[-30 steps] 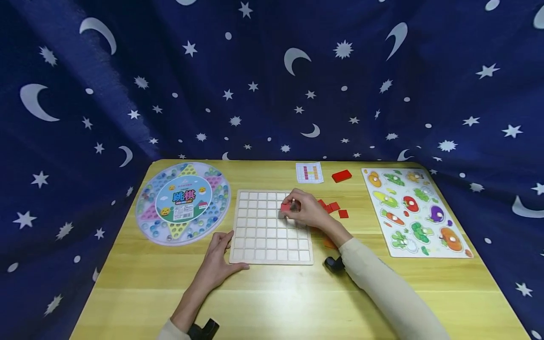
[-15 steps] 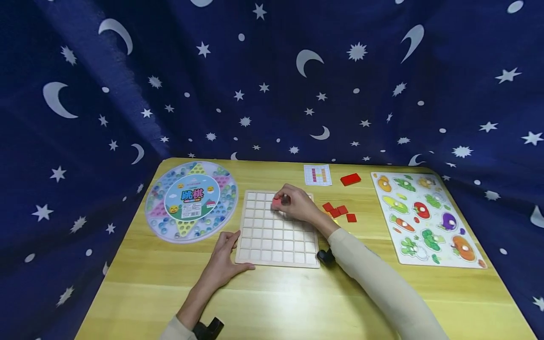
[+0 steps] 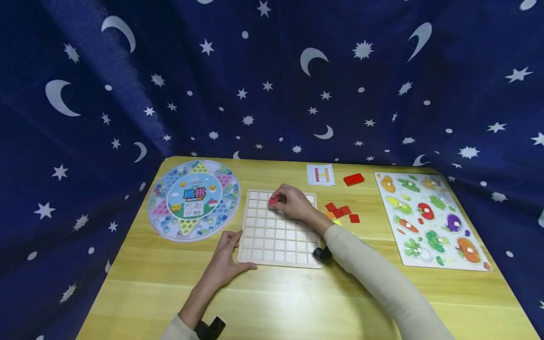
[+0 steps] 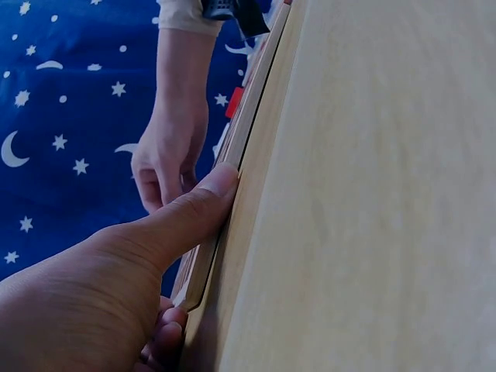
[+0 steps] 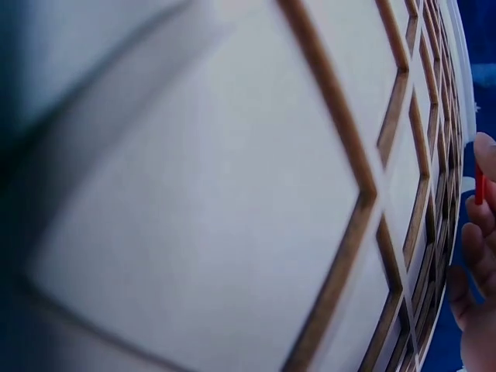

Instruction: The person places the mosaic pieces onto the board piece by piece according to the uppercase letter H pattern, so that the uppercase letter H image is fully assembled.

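A pale wooden grid board [image 3: 274, 233] lies on the table. My left hand [image 3: 222, 264] holds its near left corner, thumb along the front edge and fingers bent against the left side. The left wrist view shows the thumb pressing the board's edge [image 4: 256, 101]. Over the upper part of the grid, my right hand [image 3: 294, 203] pinches a small red square tile [image 3: 273, 201] between thumb and fingers. That red tile [image 5: 479, 186] appears edge-on at the far right of the right wrist view, apart from the blurred near squares [image 5: 194, 194].
Loose red tiles [image 3: 345, 210], an orange tile [image 3: 329, 215] and yellow ones lie right of the board. Behind are a pattern card [image 3: 320, 175] and red block [image 3: 353, 179]. A round marble game [image 3: 194, 200] sits left, a vegetable puzzle [image 3: 433, 222] right.
My right hand has carried the red tile leftward and slightly back across the grid. The left hand keeps its place on the corner. The head view has shifted a little.
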A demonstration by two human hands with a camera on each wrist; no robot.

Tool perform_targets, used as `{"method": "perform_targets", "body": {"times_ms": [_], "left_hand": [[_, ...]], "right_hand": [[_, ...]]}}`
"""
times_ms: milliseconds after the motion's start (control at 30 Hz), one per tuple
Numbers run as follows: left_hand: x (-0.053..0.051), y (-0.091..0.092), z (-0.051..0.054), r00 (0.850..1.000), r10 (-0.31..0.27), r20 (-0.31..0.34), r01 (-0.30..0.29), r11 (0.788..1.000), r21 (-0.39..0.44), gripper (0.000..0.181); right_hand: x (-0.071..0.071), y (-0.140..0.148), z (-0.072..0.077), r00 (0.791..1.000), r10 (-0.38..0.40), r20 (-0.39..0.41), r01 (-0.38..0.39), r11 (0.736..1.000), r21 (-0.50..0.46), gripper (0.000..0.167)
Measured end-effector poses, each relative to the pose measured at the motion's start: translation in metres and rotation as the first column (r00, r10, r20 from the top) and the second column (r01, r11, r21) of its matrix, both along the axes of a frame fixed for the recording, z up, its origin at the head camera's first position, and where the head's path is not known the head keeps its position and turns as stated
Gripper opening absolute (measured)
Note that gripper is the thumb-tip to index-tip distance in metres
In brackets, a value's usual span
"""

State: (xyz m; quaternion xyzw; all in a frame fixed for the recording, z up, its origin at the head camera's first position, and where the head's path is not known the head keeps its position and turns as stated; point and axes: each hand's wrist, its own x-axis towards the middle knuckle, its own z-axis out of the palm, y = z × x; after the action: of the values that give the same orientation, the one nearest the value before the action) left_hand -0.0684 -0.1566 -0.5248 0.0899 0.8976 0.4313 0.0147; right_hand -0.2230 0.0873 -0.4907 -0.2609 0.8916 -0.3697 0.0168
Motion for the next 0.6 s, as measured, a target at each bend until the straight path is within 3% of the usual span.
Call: {"method": "perform_targets", "body": {"times_ms": [600], "left_hand": [[-0.0007,0.0004,-0.0009,1.000,-0.002,-0.030,0.002,1.000,-0.012,0.104]], "right_hand": [[0.0009,-0.0016,-0.0049,0.999,-0.004,0.038,0.003,1.000,0.023,0.024]]}}
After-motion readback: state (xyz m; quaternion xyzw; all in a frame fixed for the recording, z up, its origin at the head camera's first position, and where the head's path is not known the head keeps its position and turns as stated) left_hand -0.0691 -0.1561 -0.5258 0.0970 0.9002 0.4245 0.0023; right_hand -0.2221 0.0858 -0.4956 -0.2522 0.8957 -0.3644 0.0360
